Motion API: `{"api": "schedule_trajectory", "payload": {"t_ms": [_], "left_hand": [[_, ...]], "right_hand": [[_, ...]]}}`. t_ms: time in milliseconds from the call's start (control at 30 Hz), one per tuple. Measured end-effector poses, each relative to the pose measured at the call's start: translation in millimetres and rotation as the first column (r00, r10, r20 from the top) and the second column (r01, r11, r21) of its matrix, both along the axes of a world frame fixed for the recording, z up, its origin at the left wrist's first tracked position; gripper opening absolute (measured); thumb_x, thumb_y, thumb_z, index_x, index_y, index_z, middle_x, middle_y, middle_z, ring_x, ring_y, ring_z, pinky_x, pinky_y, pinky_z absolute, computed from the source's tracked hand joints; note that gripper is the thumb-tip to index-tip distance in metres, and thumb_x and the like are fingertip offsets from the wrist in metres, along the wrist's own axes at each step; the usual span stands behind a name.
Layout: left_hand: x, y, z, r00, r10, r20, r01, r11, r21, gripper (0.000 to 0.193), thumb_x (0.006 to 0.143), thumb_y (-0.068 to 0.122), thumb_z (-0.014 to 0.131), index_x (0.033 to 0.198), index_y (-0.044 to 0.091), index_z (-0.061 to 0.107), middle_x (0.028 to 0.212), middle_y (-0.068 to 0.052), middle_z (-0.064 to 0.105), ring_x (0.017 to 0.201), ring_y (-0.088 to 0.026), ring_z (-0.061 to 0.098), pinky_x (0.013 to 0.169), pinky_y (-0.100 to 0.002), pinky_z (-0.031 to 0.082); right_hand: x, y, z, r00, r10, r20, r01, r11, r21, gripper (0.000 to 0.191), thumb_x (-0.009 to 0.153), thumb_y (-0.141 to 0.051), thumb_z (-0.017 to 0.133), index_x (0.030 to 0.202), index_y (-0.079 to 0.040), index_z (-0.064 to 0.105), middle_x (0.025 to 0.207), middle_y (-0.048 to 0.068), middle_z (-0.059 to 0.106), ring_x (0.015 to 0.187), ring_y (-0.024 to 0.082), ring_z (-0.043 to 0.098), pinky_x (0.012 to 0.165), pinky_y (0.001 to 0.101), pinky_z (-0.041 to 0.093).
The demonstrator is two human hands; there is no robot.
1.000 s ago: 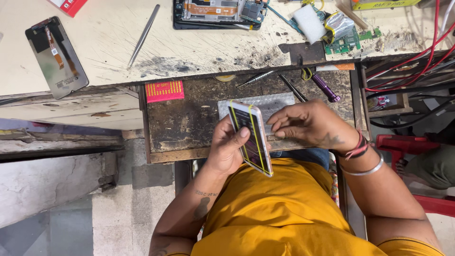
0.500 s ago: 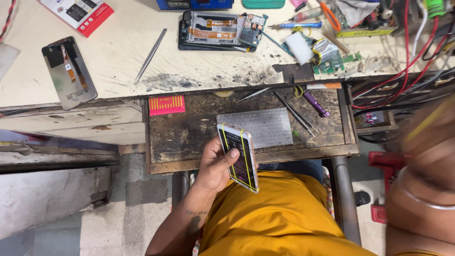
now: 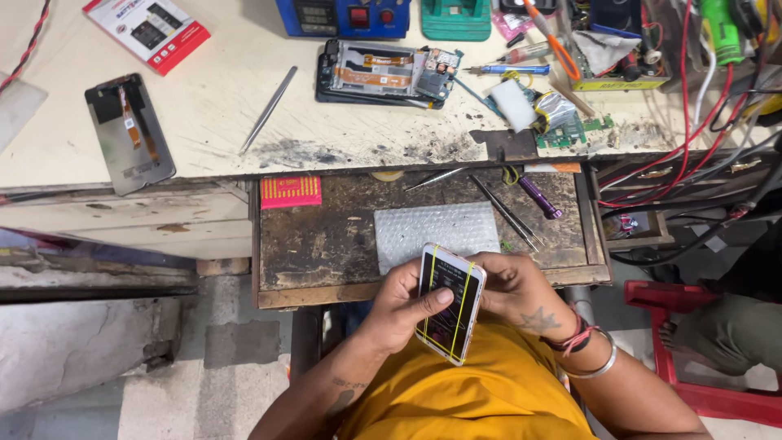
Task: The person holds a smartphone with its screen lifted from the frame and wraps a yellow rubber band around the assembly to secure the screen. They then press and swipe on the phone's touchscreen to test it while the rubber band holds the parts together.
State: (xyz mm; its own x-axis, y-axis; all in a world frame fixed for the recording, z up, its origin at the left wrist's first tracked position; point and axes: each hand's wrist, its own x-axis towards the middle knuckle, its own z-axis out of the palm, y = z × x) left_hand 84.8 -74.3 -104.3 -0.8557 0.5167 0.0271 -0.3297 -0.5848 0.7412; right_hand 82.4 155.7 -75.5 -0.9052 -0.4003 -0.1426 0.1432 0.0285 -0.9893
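Smartphone (image 3: pixel 449 302) w/ white frame & dark screen sits in both hands, above the lap in a yellow shirt (image 3: pixel 472 395), just in front of the pull-out tray (image 3: pixel 326 244) edge. Yellow rubber bands (image 3: pixel 461 310) run lengthwise around it. Phone tilted, top end toward the tray.

Left hand (image 3: pixel 399 305): fingers curled round the phone's left edge, thumb (image 3: pixel 432 298) laid across the screen. Right hand (image 3: pixel 517 289): fingers closed behind/along the right edge, gripping it; fingertips mostly hidden by the phone. Right wrist has a red thread band & a metal bangle (image 3: pixel 599 367).

On the tray: bubble-wrap sheet (image 3: pixel 436 232) near centre, just beyond the phone; red card (image 3: pixel 291 191) at far-left corner; tweezers (image 3: pixel 509 213) & purple-handled tool (image 3: pixel 539 197) to the right.

On the scuffed bench top (image 3: pixel 212 106): opened phone w/ board & flex cables exposed (image 3: pixel 383 72), long metal tweezers (image 3: pixel 267 110) left of it, separate screen panel w/ orange flex (image 3: pixel 129 132) near the left edge, red-and-white box (image 3: pixel 147 31) at far left, green circuit board (image 3: pixel 574 130) & white foam block (image 3: pixel 515 104) to the right, blue power unit (image 3: pixel 342 16) at the back. Red & black wires (image 3: pixel 692 138) hang at right. Red plastic stool (image 3: pixel 700 358) on the floor to the right, w/ another person's foot (image 3: pixel 672 334) on it.
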Motion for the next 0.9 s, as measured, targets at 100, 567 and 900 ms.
{"api": "schedule_trajectory", "payload": {"t_ms": [100, 567, 900], "left_hand": [[1.4, 3.0, 0.6, 1.0, 0.0, -0.025, 0.0, 1.0, -0.004, 0.03, 0.097, 0.012, 0.074, 0.123, 0.0, 0.067, 0.11, -0.006, 0.074, 0.099, -0.011, 0.068, 0.092, -0.028, 0.056], [-18.1, -23.1, -1.3, 0.971, -0.047, -0.234, 0.06, 0.997, 0.047, 0.021, 0.097, 0.019, 0.077, 0.109, 0.003, 0.071, 0.099, -0.009, 0.076, 0.083, -0.015, 0.073, 0.078, -0.032, 0.063], [-10.1, 4.9, 19.4, 0.974, -0.085, -0.212, 0.07, 0.995, -0.075, 0.031, 0.1, 0.017, 0.076, 0.125, 0.002, 0.067, 0.111, -0.007, 0.074, 0.101, -0.012, 0.068, 0.095, -0.027, 0.056]], "right_hand": [[2.5, 5.7, -13.9, 0.997, -0.053, -0.056, 0.054, 0.998, 0.019, 0.017, 0.091, 0.002, 0.077, 0.108, 0.006, 0.075, 0.098, 0.009, 0.077, 0.09, 0.011, 0.07, 0.079, 0.0285, 0.059], [-38.3, 47.5, 54.2, 0.877, -0.315, -0.361, 0.228, 0.937, -0.265, 0.017, 0.084, 0.001, 0.058, 0.068, -0.003, 0.062, 0.08, 0.007, 0.068, 0.091, 0.025, 0.064, 0.108, 0.0437, 0.051], [8.0, 54.4, -44.3, 0.99, -0.123, 0.073, 0.143, 0.823, -0.551, 0.036, 0.101, -0.007, 0.068, 0.135, 0.007, 0.064, 0.095, 0.03, 0.072, 0.061, 0.036, 0.065, 0.06, 0.0546, 0.048]]}}
